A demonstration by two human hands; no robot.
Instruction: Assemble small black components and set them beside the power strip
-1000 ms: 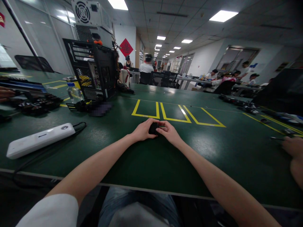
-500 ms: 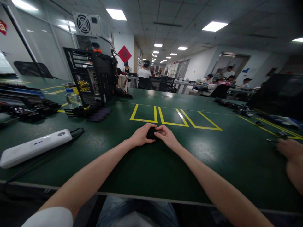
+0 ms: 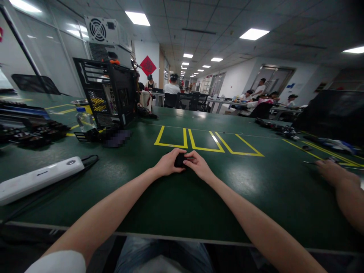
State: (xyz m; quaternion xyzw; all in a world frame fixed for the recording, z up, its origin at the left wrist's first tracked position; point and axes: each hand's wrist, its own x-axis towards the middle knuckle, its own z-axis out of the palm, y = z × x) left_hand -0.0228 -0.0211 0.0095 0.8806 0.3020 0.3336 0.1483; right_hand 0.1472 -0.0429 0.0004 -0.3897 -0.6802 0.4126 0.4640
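Gripping a dark, rounded object (image 3: 179, 160), left hand (image 3: 168, 162) meets right hand (image 3: 198, 165)

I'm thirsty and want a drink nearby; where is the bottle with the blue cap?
In the head view, the bottle stands on your left, just beside the black computer case.
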